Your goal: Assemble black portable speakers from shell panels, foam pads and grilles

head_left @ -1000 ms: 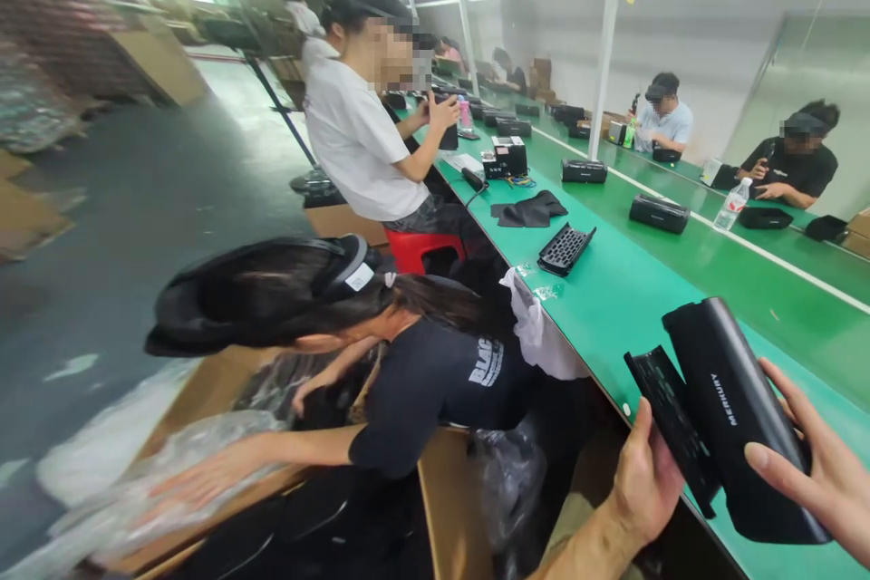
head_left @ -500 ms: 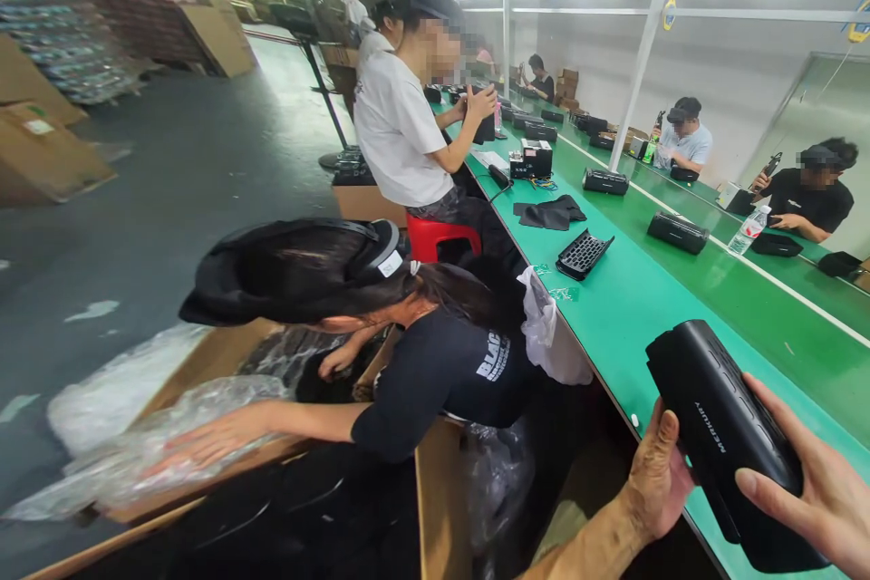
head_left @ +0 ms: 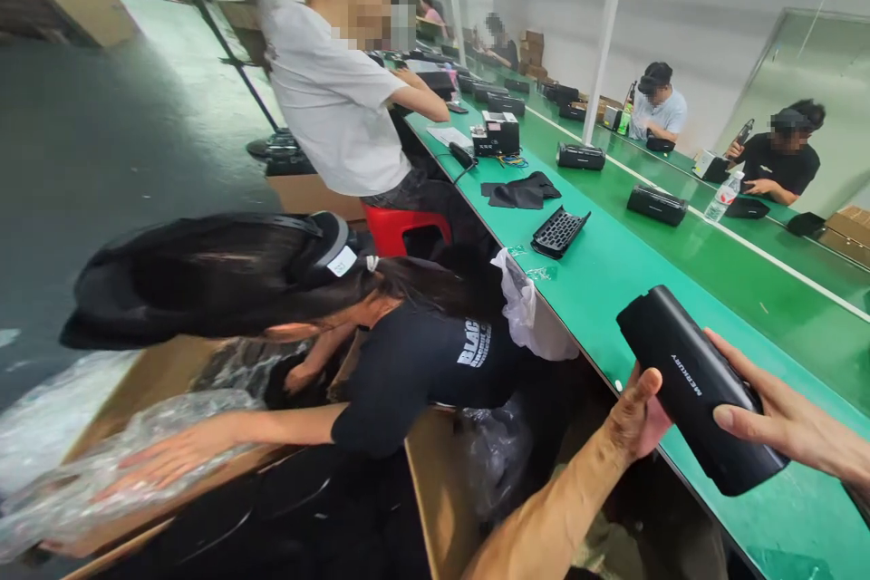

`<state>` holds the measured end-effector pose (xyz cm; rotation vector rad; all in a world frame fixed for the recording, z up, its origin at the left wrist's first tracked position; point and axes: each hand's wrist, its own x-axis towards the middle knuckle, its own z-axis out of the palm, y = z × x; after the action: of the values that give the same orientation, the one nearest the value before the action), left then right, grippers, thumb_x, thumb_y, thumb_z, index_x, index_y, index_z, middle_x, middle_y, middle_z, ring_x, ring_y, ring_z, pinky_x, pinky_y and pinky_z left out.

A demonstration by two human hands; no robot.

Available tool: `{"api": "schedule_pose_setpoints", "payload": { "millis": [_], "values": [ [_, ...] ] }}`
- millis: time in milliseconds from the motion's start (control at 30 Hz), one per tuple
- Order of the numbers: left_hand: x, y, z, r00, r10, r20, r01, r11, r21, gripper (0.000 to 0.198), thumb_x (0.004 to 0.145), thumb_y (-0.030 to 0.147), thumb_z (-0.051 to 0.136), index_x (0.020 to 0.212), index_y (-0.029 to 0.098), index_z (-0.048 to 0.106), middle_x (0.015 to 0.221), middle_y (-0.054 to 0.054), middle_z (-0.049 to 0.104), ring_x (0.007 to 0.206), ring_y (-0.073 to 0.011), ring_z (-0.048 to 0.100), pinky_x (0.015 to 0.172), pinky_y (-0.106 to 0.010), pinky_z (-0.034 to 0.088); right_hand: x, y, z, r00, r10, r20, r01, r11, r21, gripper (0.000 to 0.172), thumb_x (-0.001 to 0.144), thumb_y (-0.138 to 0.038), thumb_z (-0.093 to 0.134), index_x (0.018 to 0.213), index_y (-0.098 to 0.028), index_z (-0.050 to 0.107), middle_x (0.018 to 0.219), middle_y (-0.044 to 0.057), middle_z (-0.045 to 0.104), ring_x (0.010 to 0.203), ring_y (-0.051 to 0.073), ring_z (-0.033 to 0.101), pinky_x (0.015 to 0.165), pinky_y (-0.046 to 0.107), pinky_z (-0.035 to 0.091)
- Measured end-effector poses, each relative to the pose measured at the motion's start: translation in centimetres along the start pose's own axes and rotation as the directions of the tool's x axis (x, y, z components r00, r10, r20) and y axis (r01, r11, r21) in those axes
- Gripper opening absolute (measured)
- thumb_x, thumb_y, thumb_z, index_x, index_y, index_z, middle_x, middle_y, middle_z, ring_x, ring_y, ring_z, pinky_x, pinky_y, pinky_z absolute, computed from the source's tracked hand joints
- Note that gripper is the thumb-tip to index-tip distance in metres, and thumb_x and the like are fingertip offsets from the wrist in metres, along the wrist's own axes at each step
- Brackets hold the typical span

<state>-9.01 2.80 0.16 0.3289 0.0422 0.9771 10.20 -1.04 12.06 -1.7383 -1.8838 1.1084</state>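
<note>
I hold a long black speaker (head_left: pixel 697 385) with white lettering on its side, tilted over the near edge of the green bench (head_left: pixel 612 281). My left hand (head_left: pixel 635 417) grips its lower left side, thumb up against the casing. My right hand (head_left: pixel 781 417) wraps its right end, fingers curled over the top and thumb along the side. The grille panel seen earlier no longer shows apart from the body.
A person in a black shirt (head_left: pixel 421 372) bends low to my left, reaching into a cardboard box with bubble wrap (head_left: pixel 101 462). A black grille (head_left: pixel 558 231), black cloths (head_left: pixel 520 192) and other speakers (head_left: pixel 656 204) lie on the bench. Other people sit along both sides.
The separate grille panel in my left hand came against the speaker body and is no longer apart. The speaker now lies flatter and lower, and my view swung left and down.
</note>
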Motion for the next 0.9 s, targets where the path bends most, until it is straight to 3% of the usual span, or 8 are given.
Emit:
{"api": "schedule_pose_setpoints", "payload": {
  "millis": [100, 233, 333, 400, 567, 667, 767, 900],
  "values": [
    [0.3, 0.8, -0.1, 0.988, 0.145, -0.058, -0.140, 0.986, 0.091, 0.100, 0.061, 0.056, 0.101, 0.149, 0.028, 0.061, 0.147, -0.014, 0.071, 0.144, -0.0441, 0.058, 0.121, -0.061, 0.043, -1.5, 1.1, 1.4, 0.963, -0.099, -0.252, 0.109, 0.994, 0.027, 0.099, 0.090, -0.072, 0.074, 0.173, -0.041, 0.030, 0.177, 0.008, 0.036, 0.154, 0.042, 0.047, 0.122, 0.060, 0.046],
    [0.9, 0.9, -0.1, 0.966, 0.211, -0.151, -0.193, 0.973, 0.127, 0.102, 0.058, 0.061, 0.101, 0.147, 0.028, 0.063, 0.136, -0.011, 0.076, 0.140, -0.0413, 0.061, 0.119, -0.056, 0.048, -2.1, 3.1, 7.0, 0.803, -0.119, -0.584, 0.221, 0.970, 0.106, 0.122, 0.080, -0.077, 0.081, 0.174, -0.039, 0.013, 0.180, 0.014, 0.022, 0.160, 0.047, 0.034, 0.123, 0.069, 0.039],
    [1.3, 0.3, 0.1, 0.961, 0.241, -0.137, -0.220, 0.964, 0.151, 0.101, 0.060, 0.060, 0.100, 0.147, 0.027, 0.062, 0.133, -0.012, 0.077, 0.135, -0.0409, 0.065, 0.117, -0.056, 0.049, -0.8, 3.9, 10.3, 0.665, -0.102, -0.740, 0.247, 0.965, 0.089, 0.111, 0.079, -0.071, 0.084, 0.165, -0.031, 0.027, 0.170, 0.019, 0.033, 0.152, 0.048, 0.042, 0.122, 0.070, 0.037],
    [1.2, 0.5, 0.0, 0.968, 0.227, -0.105, -0.206, 0.962, 0.180, 0.101, 0.062, 0.058, 0.100, 0.149, 0.026, 0.060, 0.134, -0.013, 0.076, 0.134, -0.0407, 0.065, 0.116, -0.056, 0.049, -0.1, 4.2, 10.6, 0.590, -0.136, -0.796, 0.279, 0.959, 0.043, 0.098, 0.077, -0.068, 0.086, 0.153, -0.027, 0.039, 0.161, 0.019, 0.043, 0.148, 0.047, 0.046, 0.121, 0.068, 0.037],
    [0.9, 6.3, -1.1, 0.976, 0.212, -0.045, -0.177, 0.901, 0.397, 0.116, 0.057, 0.058, 0.103, 0.158, 0.037, 0.051, 0.159, -0.011, 0.060, 0.144, -0.0394, 0.056, 0.120, -0.056, 0.043, -2.1, 4.5, 7.2, 0.696, -0.071, -0.714, 0.221, 0.968, 0.119, 0.086, 0.080, -0.063, 0.084, 0.148, -0.030, 0.043, 0.160, 0.015, 0.047, 0.143, 0.045, 0.051, 0.116, 0.058, 0.044],
    [0.9, 10.7, -0.7, 0.966, 0.228, 0.119, -0.248, 0.695, 0.675, 0.117, 0.053, 0.045, 0.107, 0.157, 0.038, 0.054, 0.170, -0.008, 0.047, 0.152, -0.0367, 0.046, 0.126, -0.047, 0.034, -3.4, 4.9, 5.9, 0.742, -0.072, -0.666, 0.220, 0.965, 0.141, 0.084, 0.080, -0.061, 0.084, 0.147, -0.031, 0.044, 0.161, 0.014, 0.049, 0.146, 0.045, 0.049, 0.117, 0.054, 0.044],
    [1.2, 12.4, 0.3, 0.973, 0.094, 0.212, -0.231, 0.495, 0.838, 0.098, 0.061, 0.038, 0.102, 0.151, 0.029, 0.064, 0.151, -0.010, 0.062, 0.133, -0.0339, 0.058, 0.115, -0.038, 0.043, -3.7, 5.3, 5.6, 0.774, -0.087, -0.627, 0.231, 0.961, 0.153, 0.083, 0.079, -0.060, 0.085, 0.146, -0.032, 0.045, 0.161, 0.013, 0.050, 0.150, 0.044, 0.046, 0.118, 0.052, 0.045],
    [1.5, 11.1, -0.2, 0.974, 0.099, 0.202, -0.224, 0.518, 0.826, 0.088, 0.064, 0.042, 0.096, 0.144, 0.026, 0.064, 0.110, -0.003, 0.070, 0.093, -0.0225, 0.064, 0.086, -0.031, 0.051, -4.2, 5.5, 4.5, 0.822, -0.039, -0.568, 0.202, 0.953, 0.226, 0.081, 0.083, -0.063, 0.083, 0.149, -0.033, 0.047, 0.163, 0.013, 0.051, 0.147, 0.043, 0.051, 0.113, 0.050, 0.050]
  ]
}}
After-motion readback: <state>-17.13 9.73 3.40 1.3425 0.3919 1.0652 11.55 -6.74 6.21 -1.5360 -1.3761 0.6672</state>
